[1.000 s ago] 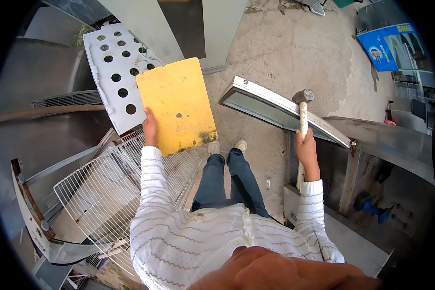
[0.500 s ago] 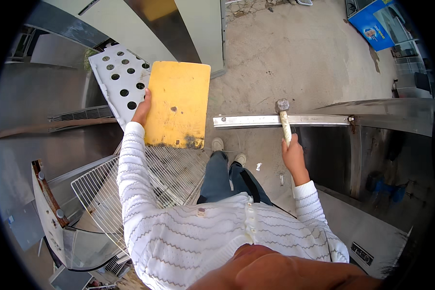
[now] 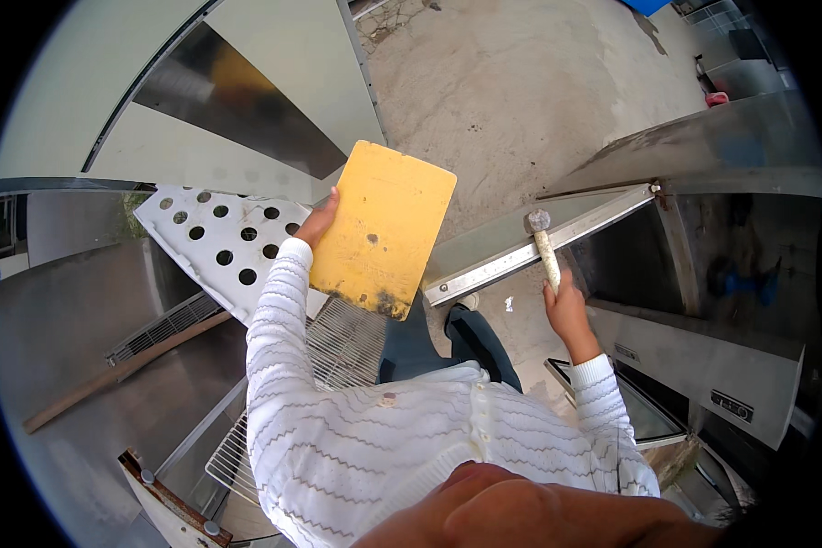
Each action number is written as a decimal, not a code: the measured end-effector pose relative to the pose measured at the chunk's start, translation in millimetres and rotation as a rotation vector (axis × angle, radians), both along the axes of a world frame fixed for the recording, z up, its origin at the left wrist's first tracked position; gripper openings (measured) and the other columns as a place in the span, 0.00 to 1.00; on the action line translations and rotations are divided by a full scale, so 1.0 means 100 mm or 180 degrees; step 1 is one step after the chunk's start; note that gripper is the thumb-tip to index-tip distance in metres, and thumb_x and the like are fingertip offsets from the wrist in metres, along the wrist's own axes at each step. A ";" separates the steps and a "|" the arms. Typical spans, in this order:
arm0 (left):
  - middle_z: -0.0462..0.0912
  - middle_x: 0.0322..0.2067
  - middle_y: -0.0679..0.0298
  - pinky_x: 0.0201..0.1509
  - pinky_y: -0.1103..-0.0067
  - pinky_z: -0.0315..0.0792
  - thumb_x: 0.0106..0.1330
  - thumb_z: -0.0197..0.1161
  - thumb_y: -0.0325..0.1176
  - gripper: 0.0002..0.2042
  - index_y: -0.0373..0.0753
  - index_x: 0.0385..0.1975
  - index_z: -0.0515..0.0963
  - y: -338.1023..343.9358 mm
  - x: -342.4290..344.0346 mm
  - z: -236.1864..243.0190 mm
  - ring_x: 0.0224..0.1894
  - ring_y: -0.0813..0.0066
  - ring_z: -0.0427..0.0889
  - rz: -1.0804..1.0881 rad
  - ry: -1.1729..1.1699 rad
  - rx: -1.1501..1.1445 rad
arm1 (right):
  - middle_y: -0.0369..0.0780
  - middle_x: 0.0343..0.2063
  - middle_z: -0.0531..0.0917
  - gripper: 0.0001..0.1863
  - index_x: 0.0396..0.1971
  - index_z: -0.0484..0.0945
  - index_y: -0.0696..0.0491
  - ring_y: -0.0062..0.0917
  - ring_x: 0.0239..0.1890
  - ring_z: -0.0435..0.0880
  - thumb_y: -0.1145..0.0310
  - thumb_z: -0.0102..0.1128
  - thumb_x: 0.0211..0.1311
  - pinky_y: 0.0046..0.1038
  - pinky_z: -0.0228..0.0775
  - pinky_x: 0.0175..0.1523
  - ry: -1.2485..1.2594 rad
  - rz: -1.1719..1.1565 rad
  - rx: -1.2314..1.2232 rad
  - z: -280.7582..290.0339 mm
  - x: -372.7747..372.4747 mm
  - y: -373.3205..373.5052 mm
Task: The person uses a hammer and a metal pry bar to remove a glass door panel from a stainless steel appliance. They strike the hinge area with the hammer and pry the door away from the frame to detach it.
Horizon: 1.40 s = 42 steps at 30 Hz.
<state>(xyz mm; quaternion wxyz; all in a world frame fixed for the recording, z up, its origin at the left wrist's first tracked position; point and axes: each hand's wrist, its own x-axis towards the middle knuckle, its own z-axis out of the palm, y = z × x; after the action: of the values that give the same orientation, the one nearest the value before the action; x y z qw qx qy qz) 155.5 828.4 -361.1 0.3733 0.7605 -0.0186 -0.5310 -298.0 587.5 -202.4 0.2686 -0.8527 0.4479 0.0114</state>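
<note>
My left hand (image 3: 318, 223) grips the left edge of a flat yellow panel (image 3: 388, 219) with rounded corners and dark stains along its lower end. Most of its fingers are hidden behind the panel. Wrapped round the pale, worn handle of a hammer (image 3: 550, 258) is my right hand (image 3: 571, 315). The hammer's grey head points up and away from me, and it hangs over a long metal-edged bar (image 3: 543, 245); I cannot tell whether the two touch.
A white board with round holes (image 3: 215, 236) leans on the left, by a large pale cabinet panel (image 3: 247, 55). Wire racks (image 3: 347, 342) lie beside my legs. Metal housings (image 3: 749, 370) stand on the right. A wooden stick (image 3: 123, 370) lies far left. Concrete floor (image 3: 493, 100) stretches ahead.
My view has turned, so the surroundings sit at a new angle. The yellow panel has shifted right and tilted, and the bar's near end now lies closer to me. Both holds are unchanged.
</note>
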 end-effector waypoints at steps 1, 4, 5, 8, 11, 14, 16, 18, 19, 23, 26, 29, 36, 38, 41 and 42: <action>0.74 0.56 0.43 0.62 0.68 0.66 0.60 0.41 0.76 0.52 0.20 0.56 0.69 -0.18 0.00 0.15 0.59 0.56 0.74 -0.0130 -0.0053 0.0061 | 0.60 0.24 0.79 0.15 0.39 0.64 0.59 0.60 0.30 0.78 0.64 0.55 0.66 0.54 0.69 0.33 0.0043 0.0021 0.0023 0.03 0.02 -0.01; 0.74 0.56 0.41 0.63 0.67 0.65 0.61 0.41 0.75 0.52 0.20 0.56 0.70 -0.58 0.15 -0.03 0.60 0.53 0.73 -0.0520 -0.0303 0.0187 | 0.60 0.24 0.79 0.15 0.39 0.64 0.59 0.59 0.29 0.78 0.65 0.56 0.66 0.53 0.68 0.32 0.0206 0.0006 0.0083 0.08 0.08 0.00; 0.74 0.56 0.39 0.65 0.66 0.63 0.60 0.41 0.76 0.52 0.20 0.54 0.71 -0.73 0.19 -0.05 0.61 0.50 0.72 -0.0588 -0.0315 0.0131 | 0.60 0.23 0.79 0.14 0.39 0.64 0.59 0.59 0.29 0.78 0.65 0.56 0.66 0.53 0.68 0.32 0.0268 0.0006 0.0107 0.09 0.09 -0.02; 0.74 0.55 0.39 0.65 0.66 0.63 0.58 0.42 0.77 0.53 0.19 0.52 0.73 -1.07 0.28 -0.26 0.61 0.49 0.71 -0.0812 -0.0481 0.0176 | 0.59 0.22 0.78 0.14 0.39 0.63 0.59 0.59 0.29 0.78 0.66 0.56 0.66 0.53 0.68 0.31 0.0179 -0.0021 0.0190 0.00 0.04 -0.01; 0.77 0.52 0.39 0.64 0.67 0.64 0.57 0.43 0.78 0.52 0.22 0.48 0.77 -1.40 0.30 -0.57 0.60 0.50 0.74 -0.0932 -0.0745 0.0098 | 0.58 0.22 0.78 0.14 0.38 0.62 0.58 0.58 0.28 0.78 0.66 0.56 0.66 0.53 0.68 0.31 0.0195 -0.0205 0.0440 0.04 0.07 0.00; 0.79 0.49 0.38 0.61 0.67 0.66 0.57 0.42 0.78 0.50 0.26 0.44 0.81 -1.74 0.35 -1.10 0.56 0.47 0.77 -0.0991 -0.0934 0.0022 | 0.58 0.21 0.78 0.14 0.38 0.62 0.57 0.58 0.27 0.78 0.66 0.56 0.66 0.52 0.68 0.29 0.0420 -0.0289 0.0486 0.09 0.13 0.02; 0.79 0.47 0.36 0.60 0.66 0.68 0.56 0.42 0.78 0.50 0.26 0.41 0.81 -1.98 0.35 -1.42 0.54 0.44 0.77 -0.1144 -0.1167 0.0140 | 0.57 0.21 0.78 0.14 0.38 0.62 0.57 0.57 0.27 0.78 0.67 0.57 0.66 0.52 0.67 0.28 0.0567 -0.0479 0.0574 0.14 0.24 0.04; 0.80 0.43 0.35 0.57 0.64 0.68 0.58 0.41 0.78 0.49 0.25 0.38 0.82 -2.19 0.25 -1.65 0.52 0.43 0.78 -0.1091 -0.1234 0.0162 | 0.57 0.20 0.78 0.14 0.38 0.62 0.57 0.57 0.26 0.78 0.67 0.57 0.66 0.51 0.67 0.27 0.0685 -0.0637 0.0635 0.19 0.31 0.07; 0.80 0.41 0.35 0.56 0.63 0.69 0.58 0.40 0.77 0.49 0.24 0.36 0.82 -2.30 0.24 -1.76 0.51 0.42 0.78 -0.1046 -0.1284 0.0159 | 0.57 0.20 0.78 0.14 0.39 0.62 0.57 0.57 0.26 0.78 0.67 0.57 0.66 0.51 0.67 0.27 0.0703 -0.0671 0.0629 0.21 0.34 0.08; 0.81 0.35 0.35 0.52 0.61 0.69 0.61 0.38 0.75 0.48 0.24 0.31 0.81 -2.75 0.30 -2.11 0.47 0.44 0.79 -0.0594 -0.1306 0.0012 | 0.58 0.21 0.78 0.14 0.41 0.62 0.57 0.58 0.26 0.78 0.68 0.57 0.66 0.51 0.67 0.27 0.0820 -0.0876 0.0733 0.29 0.48 0.10; 0.81 0.37 0.37 0.52 0.64 0.69 0.63 0.39 0.73 0.47 0.23 0.34 0.80 -3.11 0.44 -2.13 0.48 0.47 0.80 -0.0123 -0.1192 -0.0057 | 0.58 0.21 0.77 0.14 0.41 0.62 0.57 0.59 0.26 0.77 0.69 0.57 0.65 0.51 0.67 0.28 0.0954 -0.1093 0.0907 0.32 0.59 0.06; 0.82 0.40 0.39 0.53 0.67 0.69 0.63 0.40 0.73 0.47 0.22 0.37 0.79 -3.38 0.76 -2.17 0.48 0.50 0.80 0.0417 -0.1051 -0.0205 | 0.58 0.20 0.77 0.13 0.40 0.62 0.56 0.59 0.26 0.77 0.69 0.57 0.65 0.52 0.66 0.28 0.1152 -0.1237 0.0963 0.35 0.65 0.06; 0.66 0.63 0.42 0.61 0.66 0.67 0.64 0.53 0.65 0.45 0.21 0.62 0.60 -3.60 1.29 -2.45 0.60 0.47 0.71 -0.0518 -0.2604 0.0779 | 0.57 0.20 0.77 0.13 0.39 0.62 0.57 0.58 0.26 0.77 0.69 0.57 0.65 0.51 0.66 0.28 0.1193 -0.1167 0.0978 0.39 0.71 0.02; 0.49 0.72 0.53 0.70 0.57 0.54 0.66 0.51 0.62 0.44 0.36 0.71 0.45 -3.48 1.11 -2.58 0.71 0.53 0.56 -0.1587 -0.3805 0.0738 | 0.57 0.20 0.77 0.13 0.38 0.62 0.57 0.58 0.26 0.77 0.69 0.57 0.65 0.51 0.66 0.28 0.1125 -0.1147 0.1000 0.37 0.78 -0.01; 0.46 0.74 0.70 0.73 0.48 0.38 0.68 0.48 0.60 0.35 0.57 0.73 0.48 -3.43 0.76 -2.53 0.75 0.59 0.44 -0.2494 -0.3929 0.1117 | 0.56 0.20 0.77 0.13 0.38 0.62 0.57 0.57 0.26 0.78 0.69 0.57 0.65 0.50 0.66 0.28 0.1115 -0.1071 0.0920 0.35 0.79 -0.04; 0.46 0.74 0.70 0.73 0.48 0.38 0.69 0.47 0.60 0.35 0.56 0.73 0.49 -3.45 0.78 -2.47 0.75 0.59 0.45 -0.2570 -0.3868 0.1200 | 0.57 0.21 0.77 0.12 0.39 0.62 0.57 0.58 0.26 0.77 0.69 0.56 0.66 0.50 0.66 0.28 0.1107 -0.1100 0.0945 0.36 0.80 -0.03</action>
<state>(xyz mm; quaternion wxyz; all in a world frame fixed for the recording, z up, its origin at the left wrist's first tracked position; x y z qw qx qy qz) 233.4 483.7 -608.3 -0.0629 0.9047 -0.4075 -0.1078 -217.9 584.3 -166.8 0.3077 -0.7003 0.6193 0.1771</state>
